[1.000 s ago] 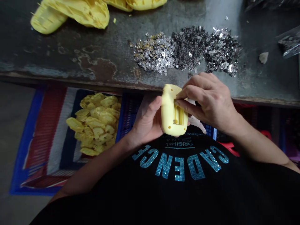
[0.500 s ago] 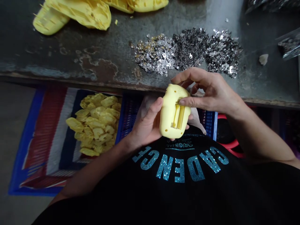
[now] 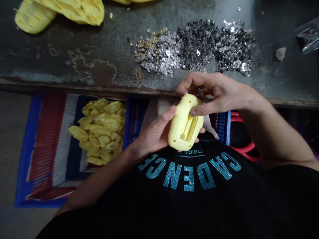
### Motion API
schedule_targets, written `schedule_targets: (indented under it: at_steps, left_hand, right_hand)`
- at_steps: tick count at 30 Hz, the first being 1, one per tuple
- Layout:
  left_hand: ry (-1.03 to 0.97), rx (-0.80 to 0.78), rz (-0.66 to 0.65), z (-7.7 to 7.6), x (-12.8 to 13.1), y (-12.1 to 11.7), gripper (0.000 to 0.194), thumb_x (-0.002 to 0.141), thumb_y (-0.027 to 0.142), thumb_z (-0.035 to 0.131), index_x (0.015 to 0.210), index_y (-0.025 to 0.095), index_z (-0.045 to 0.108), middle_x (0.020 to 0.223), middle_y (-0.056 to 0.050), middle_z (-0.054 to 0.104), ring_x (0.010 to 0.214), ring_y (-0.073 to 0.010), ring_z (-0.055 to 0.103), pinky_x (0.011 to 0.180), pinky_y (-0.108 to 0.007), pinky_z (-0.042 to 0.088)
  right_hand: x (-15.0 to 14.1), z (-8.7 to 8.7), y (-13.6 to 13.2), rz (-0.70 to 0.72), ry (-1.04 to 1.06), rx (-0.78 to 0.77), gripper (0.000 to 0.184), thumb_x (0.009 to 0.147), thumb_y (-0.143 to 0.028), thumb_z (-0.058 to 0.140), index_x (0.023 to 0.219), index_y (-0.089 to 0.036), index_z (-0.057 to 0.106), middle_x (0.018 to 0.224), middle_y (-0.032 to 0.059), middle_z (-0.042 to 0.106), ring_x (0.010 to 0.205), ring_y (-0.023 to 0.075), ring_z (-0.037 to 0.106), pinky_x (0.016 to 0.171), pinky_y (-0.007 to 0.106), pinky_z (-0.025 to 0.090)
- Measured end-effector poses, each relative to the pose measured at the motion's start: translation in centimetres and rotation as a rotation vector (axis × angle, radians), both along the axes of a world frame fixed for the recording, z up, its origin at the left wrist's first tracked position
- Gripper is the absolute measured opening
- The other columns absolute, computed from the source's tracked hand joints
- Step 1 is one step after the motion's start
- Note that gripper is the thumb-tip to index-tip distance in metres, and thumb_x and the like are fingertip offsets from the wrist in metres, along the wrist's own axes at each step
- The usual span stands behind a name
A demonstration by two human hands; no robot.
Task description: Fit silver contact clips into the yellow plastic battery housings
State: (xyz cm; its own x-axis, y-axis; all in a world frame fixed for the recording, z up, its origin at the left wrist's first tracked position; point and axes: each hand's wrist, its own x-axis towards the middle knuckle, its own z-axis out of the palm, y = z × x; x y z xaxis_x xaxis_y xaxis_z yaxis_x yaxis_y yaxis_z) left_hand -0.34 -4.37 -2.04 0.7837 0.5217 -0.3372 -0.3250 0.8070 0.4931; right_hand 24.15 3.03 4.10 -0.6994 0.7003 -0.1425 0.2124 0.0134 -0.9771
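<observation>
A person's left hand cradles a pale yellow moulded block, thumb along its side and fingers passing behind it, while the right hand grips it narrowly from above, the thumb pressed on its face beside a recessed rectangular slot. The right fingers curl behind the block's far end, hiding that part from view. Beyond the block lies a worn dark workbench, bearing three heaped piles of silver and dark sequins just past the right hand. Farther beyond the block, at upper left, yellow moulded pieces sit on the bench, and at upper right a plastic bag lies near a pale chip. Left of the block, a heap of yellow pieces rests on a striped cloth beside a blue crate. Right of the block shows a red rim. Directly below the block, the person's black T-shirt with teal sequin lettering blocks the view of anything beneath
</observation>
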Motion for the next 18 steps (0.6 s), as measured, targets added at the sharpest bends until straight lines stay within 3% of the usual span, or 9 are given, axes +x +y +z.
schedule_targets:
  at_steps: [5, 13, 15, 18]
  left_hand:
    - [-0.053, -0.061, -0.037, -0.4, -0.1, -0.2, 0.070, 0.105, 0.066, 0.068, 0.157, 0.020, 0.059, 0.138, -0.014, 0.082, 0.117, -0.0367, 0.083, 0.092, -0.044, 0.070]
    - [-0.044, -0.077, -0.028, 0.1, 0.3, -0.3, 0.064, 0.097, 0.069, 0.080, 0.139, 0.021, 0.070, 0.124, -0.013, 0.086, 0.107, -0.0358, 0.087, 0.082, -0.042, 0.074]
    - [-0.026, -0.054, 0.002, 0.1, 0.3, -0.3, 0.065, 0.097, 0.068, 0.079, 0.140, 0.020, 0.070, 0.125, -0.013, 0.086, 0.107, -0.0359, 0.087, 0.081, -0.041, 0.074]
    - [0.018, -0.024, 0.008, 0.1, 0.1, 0.0, 0.074, 0.095, 0.071, 0.076, 0.146, 0.019, 0.068, 0.121, -0.016, 0.087, 0.094, -0.0351, 0.088, 0.060, -0.033, 0.069]
  right_hand:
    - [-0.1, -0.9, -0.2, 0.093, 0.094, -0.074, 0.041, 0.083, -0.022, 0.092, 0.119, -0.018, 0.072, 0.113, -0.0030, 0.079, 0.097, 0.0096, 0.073, 0.084, 0.020, 0.062]
    - [-0.4, -1.4, -1.2, 0.098, 0.172, -0.117, 0.039, 0.088, -0.022, 0.088, 0.121, -0.015, 0.069, 0.106, -0.0011, 0.079, 0.091, 0.0100, 0.074, 0.080, 0.021, 0.061]
    - [-0.4, -1.8, -1.5, 0.023, 0.203, -0.109, 0.039, 0.089, -0.029, 0.091, 0.119, -0.015, 0.070, 0.103, -0.0007, 0.079, 0.090, 0.0109, 0.073, 0.079, 0.023, 0.061]
    - [-0.2, -2.2, -2.4, -0.265, 0.225, -0.001, 0.035, 0.091, -0.041, 0.092, 0.111, -0.019, 0.074, 0.098, -0.0015, 0.076, 0.085, 0.0114, 0.069, 0.076, 0.025, 0.059]
